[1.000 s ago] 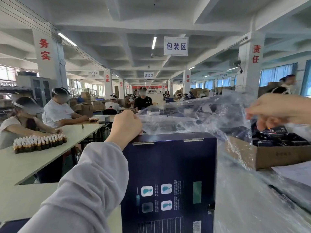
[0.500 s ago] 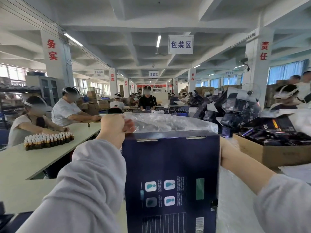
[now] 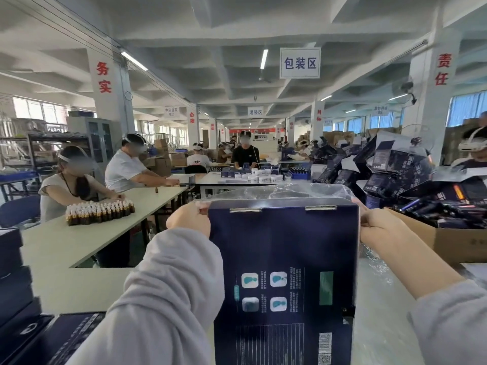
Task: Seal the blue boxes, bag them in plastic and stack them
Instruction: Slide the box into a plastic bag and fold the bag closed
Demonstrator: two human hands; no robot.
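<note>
Blue box [image 3: 284, 259]: stands upright between the two hands, plastic capping its top. Stiff card, likely light for its bulk, and best held by the upper corners.
Plastic bag [image 3: 290, 192]: thin, slippery film bunched over the box top; it would probably tear if yanked past a corner.
Left hand [image 3: 188, 219]: curled at the top-left corner, pinching the bag's edge.
Right hand [image 3: 379, 227]: pinching film at the box's right edge.
Hanging sign [image 3: 300, 63]: reads 包装区 — the box's own print is too small to read.
</note>
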